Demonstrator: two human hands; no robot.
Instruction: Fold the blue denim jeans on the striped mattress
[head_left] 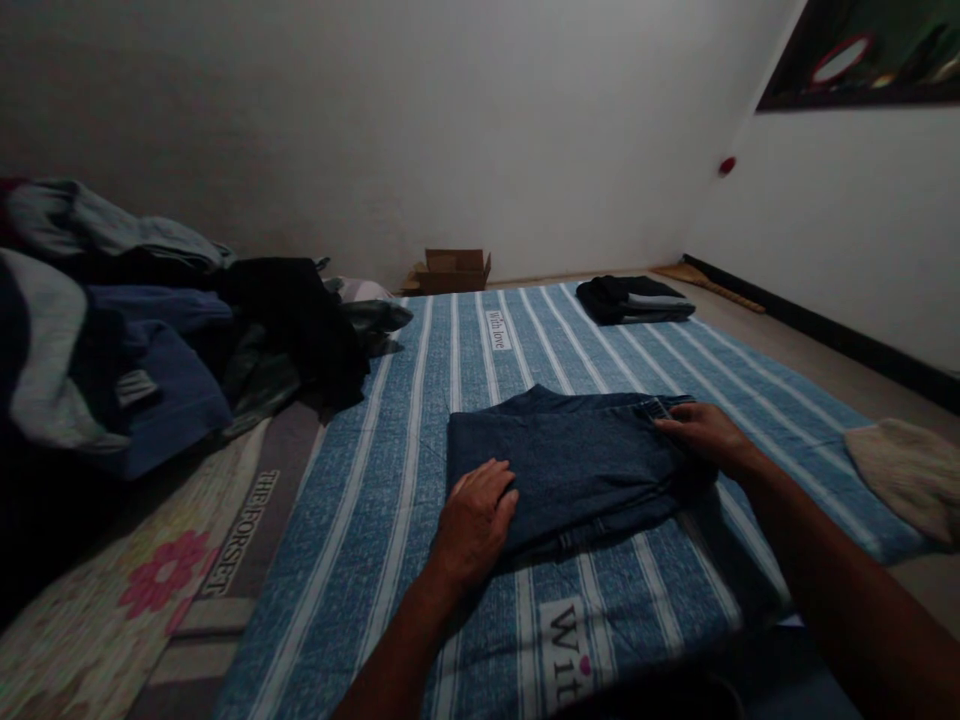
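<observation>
A pair of dark blue jeans (570, 455), folded into a rough rectangle, lies on the blue-and-white striped sheet (390, 490). Resting on the left edge of the jeans is my left hand (478, 518), palm down with its fingers stretched out. My right hand (703, 432) pinches the far right corner of the denim, where stitching shows between thumb and fingers. The fabric's near edge is uneven, with layers showing underneath.
A heap of mixed clothes (172, 330) fills the left side. Dark folded clothes (634, 298) sit at the far right of the sheet. A cardboard box (454, 268) stands by the wall. Beige cloth (907, 470) lies at the right edge.
</observation>
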